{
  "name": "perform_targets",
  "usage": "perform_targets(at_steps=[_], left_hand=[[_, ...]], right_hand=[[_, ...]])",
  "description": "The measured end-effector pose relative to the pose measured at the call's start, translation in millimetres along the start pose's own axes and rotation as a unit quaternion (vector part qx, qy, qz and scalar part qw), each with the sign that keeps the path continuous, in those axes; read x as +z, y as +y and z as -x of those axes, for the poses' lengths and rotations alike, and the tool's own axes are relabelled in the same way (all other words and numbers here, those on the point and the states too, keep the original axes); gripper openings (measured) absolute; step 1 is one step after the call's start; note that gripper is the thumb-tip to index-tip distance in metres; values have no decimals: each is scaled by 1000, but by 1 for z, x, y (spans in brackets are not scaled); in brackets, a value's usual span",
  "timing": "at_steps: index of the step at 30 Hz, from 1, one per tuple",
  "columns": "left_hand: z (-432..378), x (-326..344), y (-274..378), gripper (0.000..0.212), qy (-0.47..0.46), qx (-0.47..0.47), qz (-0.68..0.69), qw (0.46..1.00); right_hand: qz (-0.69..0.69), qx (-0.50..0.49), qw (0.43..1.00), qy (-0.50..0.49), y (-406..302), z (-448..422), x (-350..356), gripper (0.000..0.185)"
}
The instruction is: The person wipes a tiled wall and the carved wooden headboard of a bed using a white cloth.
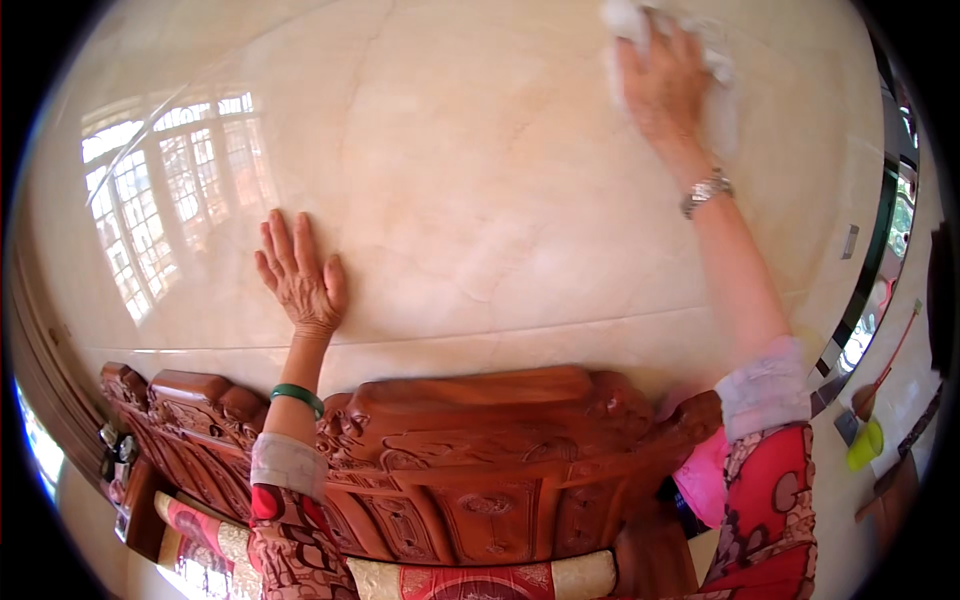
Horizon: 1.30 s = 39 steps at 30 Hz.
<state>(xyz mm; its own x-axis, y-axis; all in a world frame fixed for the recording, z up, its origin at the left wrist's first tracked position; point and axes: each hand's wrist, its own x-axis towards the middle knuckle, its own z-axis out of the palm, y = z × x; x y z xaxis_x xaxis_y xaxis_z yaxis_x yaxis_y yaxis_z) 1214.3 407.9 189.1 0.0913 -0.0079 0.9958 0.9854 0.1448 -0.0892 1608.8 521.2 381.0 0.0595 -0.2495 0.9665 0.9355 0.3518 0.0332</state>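
My left hand (301, 279) rests flat with its fingers spread on the glossy beige marble-patterned wall (480, 180), above the carved wooden backrest. A green bangle (297, 397) circles that forearm. Higher up at the right, my right hand (667, 79) presses a white cloth (716, 56) against the wall; the hand and cloth are blurred, and parts of the cloth show around the fingers. A metal-banded wristwatch or bracelet (706, 193) sits on the right wrist.
Below stands a carved wooden settee (487, 480) with a red and gold cushion (480, 581). A pink bag or cloth (705, 480) lies beside it. A wall switch (849, 241), a broom (866, 397) and a yellow-green bin (865, 445) are at the right.
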Motion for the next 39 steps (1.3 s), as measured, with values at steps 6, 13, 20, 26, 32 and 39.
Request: perform_targets(at_steps=[6,13,20,26,32,39], left_hand=[[4,-7,-10,60,-12,-24,21,999],[0,7,1,59,-7,-22,54,998],[7,-9,-14,58,-20,-30,38,999],[0,-2,2,59,-12,-17,45,999],[1,-11,-14,58,3,5,8,1000],[4,14,0,55,31,23,22,999]], right_hand=[[-152,-150,977,-25,-220,-9,-4,43],[-273,-259,926,-37,-314,-9,48,42],[-162,-185,966,-78,-228,-67,9,41],[23,-106,994,5,-60,-59,-8,49],[75,135,985,-73,130,17,-15,58],[100,337,935,-51,217,131,-43,68]])
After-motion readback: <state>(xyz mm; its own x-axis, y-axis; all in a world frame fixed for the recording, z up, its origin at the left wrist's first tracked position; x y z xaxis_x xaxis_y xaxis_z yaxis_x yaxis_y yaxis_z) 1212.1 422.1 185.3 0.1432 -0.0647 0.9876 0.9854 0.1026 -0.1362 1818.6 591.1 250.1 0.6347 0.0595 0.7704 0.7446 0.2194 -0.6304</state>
